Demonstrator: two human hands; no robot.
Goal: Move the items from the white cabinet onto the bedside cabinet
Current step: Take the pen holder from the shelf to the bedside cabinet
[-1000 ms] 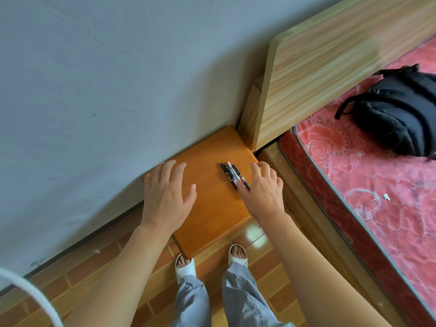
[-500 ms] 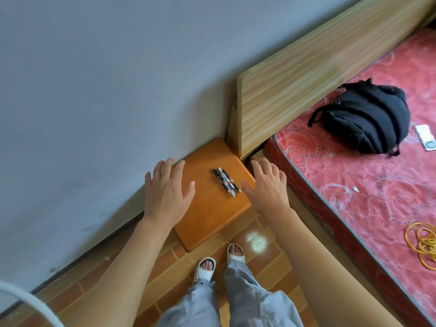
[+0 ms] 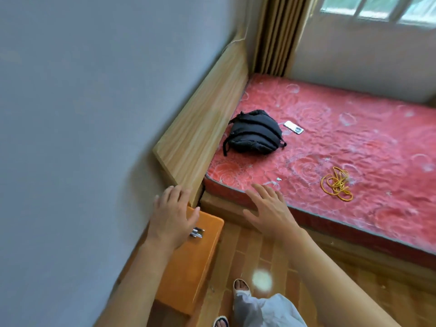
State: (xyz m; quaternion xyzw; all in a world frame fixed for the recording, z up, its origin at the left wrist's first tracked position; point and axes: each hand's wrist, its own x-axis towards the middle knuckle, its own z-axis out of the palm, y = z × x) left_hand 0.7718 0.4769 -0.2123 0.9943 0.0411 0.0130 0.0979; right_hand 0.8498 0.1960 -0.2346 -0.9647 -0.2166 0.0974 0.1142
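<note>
- Both hands are empty: the left hand [image 3: 173, 217] hangs with fingers spread over the far edge of the bedside cabinet [image 3: 188, 267], and the right hand [image 3: 269, 212] is splayed in the air off the cabinet, above the bed frame [image 3: 226, 207] and the mattress edge.
- Pens [image 3: 196, 232] lie in a small bunch on the orange wooden cabinet top, near its far edge. Only their tips show past the left hand's thumb side; whether the palm touches them cannot be told.
- As I judge it, this batch is delivered. The white cabinet is not in view, so the step in hand is to turn away and fetch the next items.
- To do that well, lift the left hand straight up before swinging it aside; a sideways drag could roll the pens toward the near or right edge and onto the tiled floor [image 3: 259, 251].
- Later items should go on the bare near half of the top, so the pens are not nudged.
- Also in sight on the red mattress [image 3: 354, 142]: a black backpack [image 3: 253, 134], a phone [image 3: 293, 127] just beside it, and a yellow cord [image 3: 337, 186] well apart from both. None of these looks like part of the task.
</note>
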